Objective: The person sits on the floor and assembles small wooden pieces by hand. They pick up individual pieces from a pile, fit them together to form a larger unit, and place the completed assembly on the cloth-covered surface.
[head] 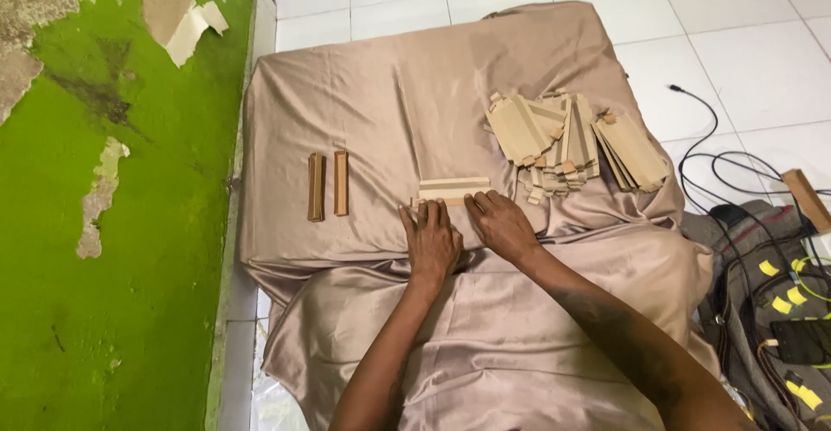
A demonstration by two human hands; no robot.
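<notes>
Cardboard strip (454, 189) lies on the satin-draped desk (381, 93), under the flat fingertips of left hand (430, 242) and right hand (500, 223), neither gripping. Two folded pieces (328, 186) sit leftward; a loose cardboard pile (571, 141) sits right.

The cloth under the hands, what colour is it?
The cloth is a shiny beige-pink satin, plain with no pattern, seen best in the head view.
</notes>
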